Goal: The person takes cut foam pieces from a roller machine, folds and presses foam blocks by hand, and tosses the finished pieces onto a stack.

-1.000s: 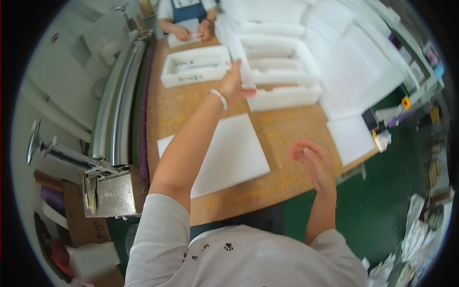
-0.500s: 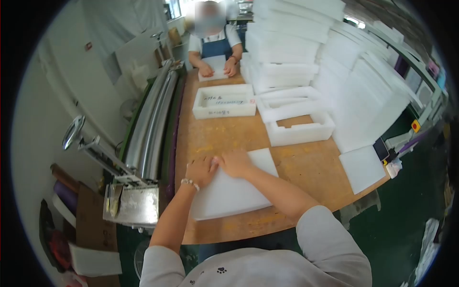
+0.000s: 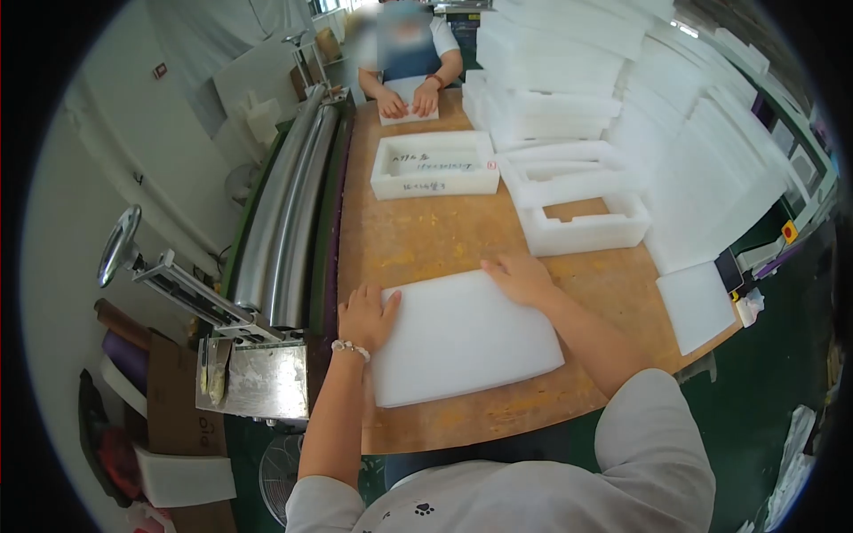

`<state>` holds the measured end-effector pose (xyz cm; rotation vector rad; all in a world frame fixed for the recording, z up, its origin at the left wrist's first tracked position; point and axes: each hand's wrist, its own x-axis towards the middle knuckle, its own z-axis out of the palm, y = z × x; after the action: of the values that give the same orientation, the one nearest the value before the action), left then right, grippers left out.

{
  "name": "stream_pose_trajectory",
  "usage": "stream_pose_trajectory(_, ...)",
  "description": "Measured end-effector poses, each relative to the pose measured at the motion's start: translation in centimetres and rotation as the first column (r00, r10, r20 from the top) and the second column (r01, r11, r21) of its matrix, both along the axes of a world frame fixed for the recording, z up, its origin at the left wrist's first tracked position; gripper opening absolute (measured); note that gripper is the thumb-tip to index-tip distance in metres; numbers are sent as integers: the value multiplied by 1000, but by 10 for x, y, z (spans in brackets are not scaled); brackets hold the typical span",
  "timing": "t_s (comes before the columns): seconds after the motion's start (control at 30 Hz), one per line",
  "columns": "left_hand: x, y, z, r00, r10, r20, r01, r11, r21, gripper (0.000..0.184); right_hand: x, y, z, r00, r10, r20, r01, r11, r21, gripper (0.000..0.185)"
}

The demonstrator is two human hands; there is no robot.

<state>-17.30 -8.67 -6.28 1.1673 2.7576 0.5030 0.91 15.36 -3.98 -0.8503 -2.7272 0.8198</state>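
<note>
A white foam sheet (image 3: 462,346) lies flat on the near part of the wooden table. On its upper left corner rests my left hand (image 3: 366,317), a bead bracelet at the wrist, with fingers stretched and the thumb over the sheet. My right hand (image 3: 522,279) lies over the sheet's upper right corner, fingers extended toward the far edge. Both hands are open and touch the sheet without lifting it.
A steel roller machine (image 3: 289,213) runs along the table's left side. Beyond the sheet stand a marked white foam box (image 3: 435,188) and foam frames (image 3: 586,235). Tall foam stacks (image 3: 551,62) rise at the right. Another person (image 3: 413,67) handles a white piece at the far end.
My hands have moved apart from the middle of the sheet's far edge to its two upper corners. The camera view has shifted slightly.
</note>
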Motion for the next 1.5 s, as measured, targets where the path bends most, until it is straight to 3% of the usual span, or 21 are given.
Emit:
stream_pose_trajectory(0.03, 1, -1, -2, 1000, -8, 16, 7, 999, 45, 52, 1, 0, 4, 991, -30, 132, 43, 994, -96, 44)
stream_pose_trajectory(0.07, 0, -2, -6, 1000, 6, 31, -7, 999, 36, 52, 0, 1, -6, 989, -15, 147, 30, 994, -105, 44)
stream_pose_trajectory(0.2, 1, 1, -6, 997, -43, -66, 47, 997, 68, 51, 4, 3, -29, 972, -42, -232, 50, 998, 31, 31)
stream_pose_trajectory(0.27, 18, 4, -4, 939, -74, -335, 90, 995, 32, 54, 4, -1, -24, 988, 80, -132, -24, 925, 379, 27)
stream_pose_trajectory(0.3, 37, 7, 1, 935, -71, -348, 94, 994, 48, 54, 3, -19, -18, 987, 78, -142, -16, 918, 395, 27)
stream_pose_trajectory(0.37, 87, 4, 10, 899, -390, -200, 421, 895, 146, 63, 17, -66, -12, 928, 330, -171, -221, 860, 459, 41)
stream_pose_trajectory(0.53, 92, -35, 8, 919, -323, -225, 330, 944, -7, 71, 77, -60, -12, 971, 238, 5, -224, 908, 354, 56)
stream_pose_trajectory(0.7, 98, -58, 12, 978, -161, -136, 172, 982, 78, 72, 109, -53, -17, 992, 120, -38, -107, 964, 245, 59)
stream_pose_trajectory(0.87, 111, -61, 20, 958, -46, -283, 35, 998, -43, 71, 126, -64, -12, 999, 23, 36, -35, 935, 353, 57)
stream_pose_trajectory(0.97, 125, -39, 15, 957, -80, -279, 77, 997, -20, 71, 106, -91, -8, 996, 38, 82, -69, 904, 422, 57)
stream_pose_trajectory(1.07, 129, -29, 12, 953, -123, -279, 131, 991, 10, 70, 70, -129, -15, 976, 212, 40, -210, 895, 393, 57)
stream_pose_trajectory(1.13, 131, -34, 9, 963, -170, -211, 191, 978, 82, 70, 59, -137, -15, 962, 273, 11, -256, 886, 386, 57)
stream_pose_trajectory(1.23, 120, -33, 9, 962, -217, -167, 246, 953, 176, 71, 40, -131, 4, 905, 407, -120, -397, 912, 103, 54)
stream_pose_trajectory(1.27, 116, -33, 8, 974, -169, -154, 208, 933, 293, 71, 31, -131, 11, 891, 420, -171, -421, 906, 31, 53)
stream_pose_trajectory(1.37, 114, -42, 4, 998, -38, -59, 66, 799, 598, 74, -24, -139, 12, 808, 518, -281, -538, 843, 6, 50)
stream_pose_trajectory(1.5, 112, -46, 5, 995, -9, 96, -57, 741, 669, 76, -106, -150, -16, 869, 448, -210, -446, 893, 55, 51)
